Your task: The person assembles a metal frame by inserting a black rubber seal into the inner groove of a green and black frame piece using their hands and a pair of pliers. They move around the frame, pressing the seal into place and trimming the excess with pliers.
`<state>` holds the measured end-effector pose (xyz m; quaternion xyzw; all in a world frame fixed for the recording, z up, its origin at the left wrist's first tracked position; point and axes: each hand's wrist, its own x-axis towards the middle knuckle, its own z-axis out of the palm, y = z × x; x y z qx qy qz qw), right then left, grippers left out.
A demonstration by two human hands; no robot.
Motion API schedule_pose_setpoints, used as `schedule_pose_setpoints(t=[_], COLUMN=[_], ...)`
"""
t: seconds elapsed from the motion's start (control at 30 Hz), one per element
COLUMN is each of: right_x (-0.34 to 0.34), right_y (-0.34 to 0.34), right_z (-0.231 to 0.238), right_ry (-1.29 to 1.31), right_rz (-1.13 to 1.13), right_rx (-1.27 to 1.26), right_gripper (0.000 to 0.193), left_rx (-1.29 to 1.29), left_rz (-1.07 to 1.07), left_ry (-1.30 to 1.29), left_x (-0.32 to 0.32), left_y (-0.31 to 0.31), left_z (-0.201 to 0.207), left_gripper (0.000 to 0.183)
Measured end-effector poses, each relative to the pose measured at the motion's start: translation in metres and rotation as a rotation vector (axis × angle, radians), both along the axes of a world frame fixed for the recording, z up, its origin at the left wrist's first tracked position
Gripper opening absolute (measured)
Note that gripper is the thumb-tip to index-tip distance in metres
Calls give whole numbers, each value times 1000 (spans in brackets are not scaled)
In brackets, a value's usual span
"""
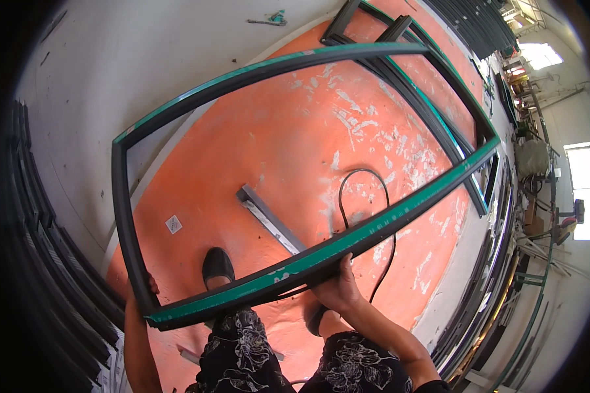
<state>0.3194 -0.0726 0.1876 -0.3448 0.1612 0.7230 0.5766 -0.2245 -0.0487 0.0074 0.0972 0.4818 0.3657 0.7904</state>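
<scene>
I hold up a large rectangular dark window frame (pixel 360 237), tilted over the floor, with green protective film along several of its bars. Around its near left corner, partly hidden behind the short bar, my left hand (pixel 139 293) is closed on the frame. Under the long near bar, my right hand (pixel 341 288) grips from below, thumb up against its side; its other fingers are mostly hidden by the bar. Through the opening a short grey metal profile (pixel 269 219) shows on the floor, its near end covered by the bar.
More dark frames (pixel 432 121) with green film lie at the far right. A black cable (pixel 385 187) loops across the worn orange floor (pixel 288 150). Stacks of long dark profiles line the left wall (pixel 52 255) and the right side (pixel 472 295). My shoes (pixel 217 265) stand beneath the frame.
</scene>
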Motion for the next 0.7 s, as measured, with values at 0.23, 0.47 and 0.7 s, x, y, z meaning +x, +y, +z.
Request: schedule_pose_setpoints(t=[0.23, 0.47, 0.7], right_x=[19, 26, 29], right_y=[-17, -15, -23], right_z=[-1, 6, 6], right_ry=[-54, -116, -153], right_rz=[-38, -167, -259], right_rx=[12, 110, 130], right_gripper=[82, 85, 90], left_rx=[-117, -50, 6], left_rz=[-171, -516, -583], left_ry=[186, 393, 549], left_x=[56, 153, 213], left_y=[162, 290, 342], left_z=[34, 97, 135], left_gripper=[36, 34, 45])
